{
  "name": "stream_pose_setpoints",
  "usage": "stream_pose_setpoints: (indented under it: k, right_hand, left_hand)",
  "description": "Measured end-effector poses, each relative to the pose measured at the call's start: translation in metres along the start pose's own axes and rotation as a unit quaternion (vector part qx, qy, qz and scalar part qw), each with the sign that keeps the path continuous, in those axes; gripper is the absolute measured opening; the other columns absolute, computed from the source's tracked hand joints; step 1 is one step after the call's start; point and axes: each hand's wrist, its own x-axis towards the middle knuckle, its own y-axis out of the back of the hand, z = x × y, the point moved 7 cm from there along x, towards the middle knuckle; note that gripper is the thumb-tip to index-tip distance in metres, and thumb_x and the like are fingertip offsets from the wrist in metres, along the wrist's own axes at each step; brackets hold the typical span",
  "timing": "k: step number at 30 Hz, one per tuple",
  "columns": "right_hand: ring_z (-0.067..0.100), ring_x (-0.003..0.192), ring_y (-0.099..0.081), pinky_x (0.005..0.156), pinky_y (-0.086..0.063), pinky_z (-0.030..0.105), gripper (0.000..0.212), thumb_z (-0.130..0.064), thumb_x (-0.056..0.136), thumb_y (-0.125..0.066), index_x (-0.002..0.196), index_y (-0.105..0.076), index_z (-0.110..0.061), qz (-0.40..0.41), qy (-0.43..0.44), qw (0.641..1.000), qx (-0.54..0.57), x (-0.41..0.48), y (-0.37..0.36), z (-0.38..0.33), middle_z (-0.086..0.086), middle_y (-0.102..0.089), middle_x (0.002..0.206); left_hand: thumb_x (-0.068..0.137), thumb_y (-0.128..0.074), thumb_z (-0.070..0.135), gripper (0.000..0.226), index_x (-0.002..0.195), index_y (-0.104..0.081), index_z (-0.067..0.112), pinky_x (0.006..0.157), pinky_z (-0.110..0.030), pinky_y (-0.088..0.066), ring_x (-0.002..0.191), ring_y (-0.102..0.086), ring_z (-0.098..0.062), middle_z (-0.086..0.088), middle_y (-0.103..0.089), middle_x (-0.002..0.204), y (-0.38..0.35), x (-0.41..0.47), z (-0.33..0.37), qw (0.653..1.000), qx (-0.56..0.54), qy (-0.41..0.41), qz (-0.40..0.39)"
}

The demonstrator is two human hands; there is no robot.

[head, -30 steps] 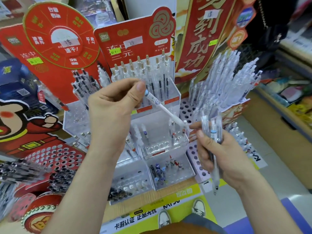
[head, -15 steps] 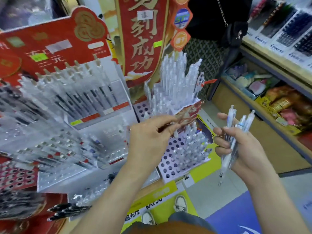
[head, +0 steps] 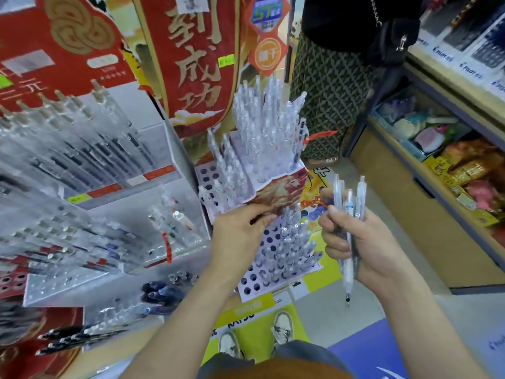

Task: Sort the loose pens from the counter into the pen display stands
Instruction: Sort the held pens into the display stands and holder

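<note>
Clutching a bundle of clear pens [head: 349, 203] upright, the right hand [head: 371, 242] has its grip clamped round their barrels, beyond the desk [head: 117, 354]'s right edge. The left hand [head: 237, 239] reaches to the white holed stand [head: 257, 285] at that edge, fingers curled against its red front panel [head: 278, 195]. I cannot tell whether its grip pinches a pen.

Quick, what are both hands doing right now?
Left hand: fingers curled at the pen stand; cannot tell if holding anything.
Right hand: closed around a bunch of clear pens.
</note>
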Motion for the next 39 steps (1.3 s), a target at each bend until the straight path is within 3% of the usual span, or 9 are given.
stream_pose_setpoints:
  k: [3,9,17,23,30,32,34,36,39]
  right_hand:
    - [0.008,0.04,-0.033,0.033,-0.027,0.015,0.033,-0.009,0.083,-0.055,0.115,-0.05,-0.016,0.007,-0.025,0.999,0.019,0.005,0.004,0.003,0.005,-0.047,0.067]
    - [0.01,0.05,-0.039,0.036,-0.031,0.017,0.029,-0.003,0.085,-0.054,0.108,-0.067,-0.016,-0.006,-0.021,1.0,-0.022,0.009,0.006,0.0,0.003,-0.043,0.073]
    - [0.019,0.059,-0.064,0.042,-0.047,0.024,0.057,-0.012,0.075,-0.064,0.129,-0.054,-0.022,-0.009,-0.025,0.998,-0.059,0.006,0.004,0.003,0.002,-0.059,0.071]
    - [0.017,0.051,-0.061,0.038,-0.042,0.021,0.024,-0.017,0.08,-0.061,0.103,-0.054,-0.012,0.009,-0.023,0.998,-0.055,0.004,0.004,0.001,0.005,-0.057,0.069]
    - [0.016,0.049,-0.053,0.037,-0.04,0.022,0.027,-0.018,0.08,-0.061,0.103,-0.05,-0.015,0.002,-0.026,0.999,-0.033,0.003,-0.001,0.005,0.005,-0.056,0.068]
    - [0.017,0.048,-0.055,0.037,-0.04,0.022,0.027,-0.021,0.083,-0.059,0.108,-0.048,-0.016,-0.008,-0.032,0.999,-0.036,0.002,-0.003,0.007,0.006,-0.056,0.066]
    - [0.018,0.045,-0.053,0.036,-0.039,0.021,0.024,-0.024,0.086,-0.056,0.108,-0.049,-0.017,-0.014,-0.04,0.999,-0.034,0.001,-0.004,0.008,0.007,-0.056,0.065]
    - [0.016,0.038,-0.048,0.034,-0.035,0.019,0.017,-0.025,0.087,-0.054,0.103,-0.051,-0.019,-0.019,-0.047,0.999,-0.016,-0.001,-0.006,0.01,0.008,-0.056,0.064]
    - [0.013,0.03,-0.04,0.031,-0.028,0.015,0.01,-0.025,0.086,-0.054,0.094,-0.052,-0.02,-0.029,-0.06,0.998,0.013,-0.004,-0.008,0.012,0.009,-0.053,0.062]
  left_hand:
    - [0.08,-0.076,0.016,0.01,0.089,-0.078,0.014,0.072,-0.005,-0.042,0.082,-0.059,0.001,0.004,-0.074,0.083,-0.006,0.0,-0.002,0.999,0.045,-0.025,-0.011]
    - [0.088,-0.052,0.03,0.028,0.073,-0.068,0.012,0.05,-0.034,-0.051,0.058,-0.062,-0.021,-0.004,-0.064,0.061,-0.029,-0.002,-0.009,0.966,0.209,-0.13,-0.074]
    - [0.08,-0.065,0.026,0.014,0.069,-0.065,0.017,0.043,-0.026,-0.042,0.054,-0.06,-0.024,-0.001,-0.06,0.057,-0.037,0.007,0.0,0.943,0.292,-0.139,-0.081]
    - [0.083,-0.063,0.035,0.026,0.066,-0.065,0.016,0.044,-0.031,-0.045,0.051,-0.06,-0.028,-0.004,-0.06,0.053,-0.04,0.012,0.0,0.935,0.312,-0.136,-0.099]
    - [0.037,-0.093,0.013,0.047,0.047,-0.048,0.023,0.041,-0.019,-0.008,0.031,-0.027,-0.022,0.004,-0.031,0.038,-0.056,0.013,-0.002,0.857,0.48,-0.119,-0.147]
    - [0.039,-0.092,0.018,0.047,0.047,-0.047,0.022,0.043,-0.019,-0.002,0.033,-0.025,-0.022,0.004,-0.026,0.039,-0.057,0.015,-0.002,0.849,0.497,-0.107,-0.145]
    - [0.058,-0.088,0.026,0.032,0.056,-0.056,0.022,0.04,-0.022,-0.014,0.037,-0.043,-0.023,0.003,-0.042,0.042,-0.056,0.013,0.003,0.842,0.506,-0.111,-0.152]
    - [0.088,-0.066,0.036,0.016,0.081,-0.064,0.022,0.047,-0.029,-0.033,0.059,-0.061,-0.027,-0.001,-0.062,0.062,-0.051,0.01,0.01,0.872,0.451,-0.125,-0.146]
    - [0.097,-0.049,0.038,0.026,0.094,-0.069,0.021,0.058,-0.033,-0.047,0.067,-0.063,-0.022,0.0,-0.069,0.075,-0.025,0.003,0.028,0.959,0.248,-0.069,-0.116]
